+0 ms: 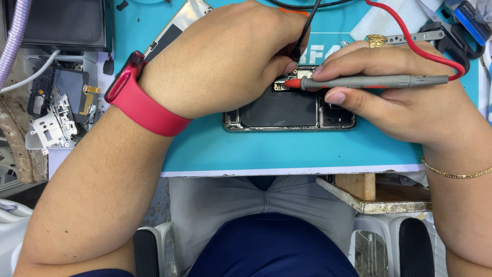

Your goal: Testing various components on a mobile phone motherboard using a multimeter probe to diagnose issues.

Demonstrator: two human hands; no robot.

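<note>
An opened smartphone (287, 110) lies on a teal work mat (287, 151), its dark battery and circuit boards showing. My left hand (225, 56), a red watch on its wrist, pinches a thin black test probe (306, 31) and holds it upright over the phone's upper board. My right hand (405, 95) grips a grey probe with a red tip (369, 81), laid flat, its tip on the same board area. A red lead (410, 38) runs from the grey probe across the mat.
Loose phone parts and metal brackets (54, 110) lie left of the mat. A phone screen panel (177, 25) rests at the mat's top. Tools and a brass piece (376, 40) sit at upper right. The bench edge is near my lap.
</note>
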